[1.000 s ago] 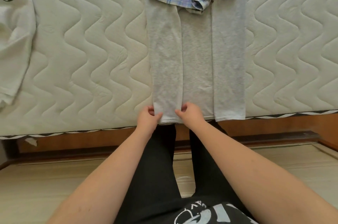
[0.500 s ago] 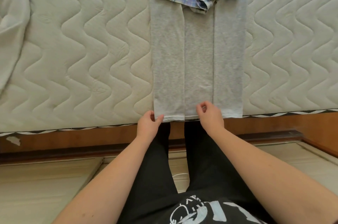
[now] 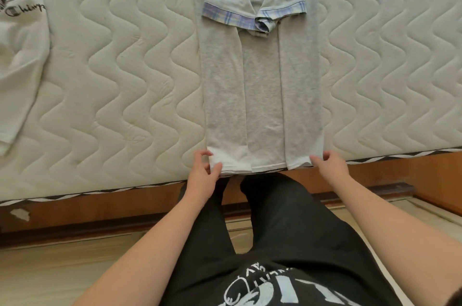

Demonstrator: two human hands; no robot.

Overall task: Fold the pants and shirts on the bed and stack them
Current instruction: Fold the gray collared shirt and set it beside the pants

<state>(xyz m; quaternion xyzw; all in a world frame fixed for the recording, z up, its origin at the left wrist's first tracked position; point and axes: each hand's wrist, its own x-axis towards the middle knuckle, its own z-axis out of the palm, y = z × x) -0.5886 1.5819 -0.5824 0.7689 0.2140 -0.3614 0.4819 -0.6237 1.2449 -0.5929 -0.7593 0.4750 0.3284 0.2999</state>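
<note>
Hands at the shirt's near hem.
Left hand (image 3: 203,170) pinching the shirt (image 3: 262,95) corner; right hand (image 3: 328,164) gripping the other, on the bed (image 3: 125,80).

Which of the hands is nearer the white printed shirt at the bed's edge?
Left. The left hand pinches the grey shirt's near-left hem corner, on the white printed shirt's side; the right hand is at the opposite hem corner, farther away.

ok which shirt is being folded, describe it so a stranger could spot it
On the quilted mattress, look straight ahead of the person, where both hands meet the near edge. The grey shirt lies there as a long narrow strip, sides folded inward. Plaid-trimmed sleeve cuffs set it apart from the white printed shirt at far left.
</note>
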